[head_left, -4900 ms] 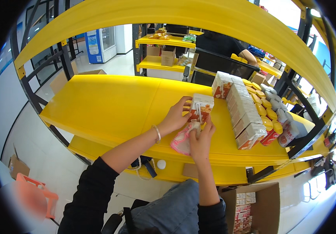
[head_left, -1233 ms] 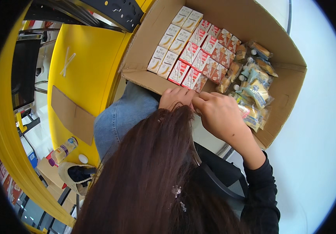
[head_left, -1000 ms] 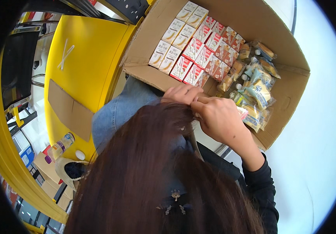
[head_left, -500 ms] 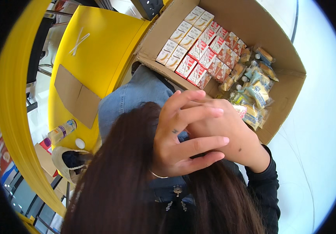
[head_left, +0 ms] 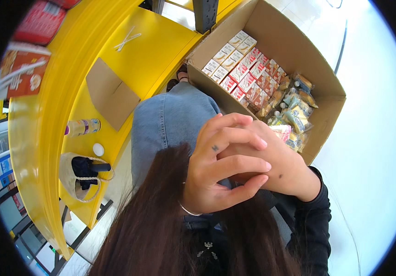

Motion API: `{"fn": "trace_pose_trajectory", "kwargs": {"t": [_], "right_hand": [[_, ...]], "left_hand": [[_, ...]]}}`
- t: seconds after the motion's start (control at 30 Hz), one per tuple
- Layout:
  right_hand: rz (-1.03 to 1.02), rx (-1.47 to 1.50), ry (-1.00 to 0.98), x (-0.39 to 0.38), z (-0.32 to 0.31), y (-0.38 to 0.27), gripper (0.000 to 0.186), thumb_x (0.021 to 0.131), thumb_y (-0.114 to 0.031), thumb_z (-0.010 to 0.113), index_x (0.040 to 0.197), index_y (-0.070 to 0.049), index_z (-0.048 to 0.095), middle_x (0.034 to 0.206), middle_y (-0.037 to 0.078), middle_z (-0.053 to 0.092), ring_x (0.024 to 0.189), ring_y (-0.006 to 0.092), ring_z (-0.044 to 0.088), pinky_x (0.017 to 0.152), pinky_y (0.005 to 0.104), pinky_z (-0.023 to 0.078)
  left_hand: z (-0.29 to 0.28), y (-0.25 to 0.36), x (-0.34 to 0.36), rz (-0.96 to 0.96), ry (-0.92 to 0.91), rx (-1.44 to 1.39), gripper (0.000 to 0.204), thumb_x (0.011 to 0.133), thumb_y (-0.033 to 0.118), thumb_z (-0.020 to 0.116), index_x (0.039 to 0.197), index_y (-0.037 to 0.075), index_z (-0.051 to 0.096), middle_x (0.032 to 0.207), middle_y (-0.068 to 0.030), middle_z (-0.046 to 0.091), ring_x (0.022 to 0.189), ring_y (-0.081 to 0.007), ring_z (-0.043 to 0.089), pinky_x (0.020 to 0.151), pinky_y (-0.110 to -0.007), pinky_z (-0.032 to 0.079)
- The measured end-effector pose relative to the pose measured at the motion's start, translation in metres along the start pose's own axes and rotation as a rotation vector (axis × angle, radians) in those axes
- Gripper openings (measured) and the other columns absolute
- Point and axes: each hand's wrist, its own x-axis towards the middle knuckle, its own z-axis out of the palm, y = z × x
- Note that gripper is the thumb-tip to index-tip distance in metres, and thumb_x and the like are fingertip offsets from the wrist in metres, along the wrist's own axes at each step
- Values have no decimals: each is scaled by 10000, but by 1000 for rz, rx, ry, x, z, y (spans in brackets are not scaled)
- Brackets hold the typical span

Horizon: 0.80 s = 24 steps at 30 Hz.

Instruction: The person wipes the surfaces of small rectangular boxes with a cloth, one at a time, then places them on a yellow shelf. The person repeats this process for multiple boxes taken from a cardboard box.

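My left hand lies across the back of my right hand, its fingers spread and slightly bent. A thin bracelet circles the left wrist. Beneath the left palm, the fingers of my right hand are hidden; its wrist runs into a black sleeve. Both hands are in front of my body, just short of an open cardboard box. Inside the box, white-and-yellow cartons and red-and-white cartons stand in rows. Clear-wrapped bread packs fill the box's right side, among small white-capped bottles.
On the yellow shelf at left lie crossed white sticks, a flat cardboard piece, a clear bottle, a white disc and a cloth bag. Red packages sit at the upper left.
The view has shifted, so the shelf and its things appear farther right and red packages come in at upper left. My hands keep the same hold, slightly lower in view.
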Motion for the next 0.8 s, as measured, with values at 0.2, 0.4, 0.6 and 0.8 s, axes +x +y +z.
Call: {"fn": "trace_pose_trajectory", "kwargs": {"t": [0.2, 0.4, 0.6, 0.8], "right_hand": [[-35, -62, 13, 2, 28, -23, 163, 706, -99, 566, 855, -35, 572, 854, 105, 593, 808, 322, 575, 648, 379, 460], [-153, -259, -108, 12, 30, -53, 114, 696, -108, 572, 792, -45, 568, 806, 86, 586, 760, 285, 576, 600, 360, 442], [-178, -342, -175, 11, 36, -62, 81, 690, -110, 574, 747, -53, 563, 736, 86, 564, 719, 273, 565, 575, 355, 424], [-161, -145, -61, 9, 41, -69, 84, 697, -89, 556, 765, -40, 560, 737, 122, 560, 697, 309, 555, 579, 380, 421]], "left_hand": [[-19, 44, -11, -118, 62, -71, 218, 650, 38, 707, 852, 102, 654, 1036, -103, 585, 1110, -354, 481, 941, -448, 373], [-31, 70, -25, -111, 146, 3, 234, 643, 66, 693, 870, 97, 646, 1041, -105, 591, 1118, -338, 487, 963, -461, 337], [-40, 90, -27, -120, 134, 76, 232, 643, 100, 697, 870, 97, 645, 1036, -95, 594, 1119, -317, 491, 989, -462, 301], [-32, 94, -30, -78, 172, 29, 216, 643, 45, 680, 850, 91, 641, 1023, -96, 592, 1109, -309, 490, 967, -448, 335]]}}
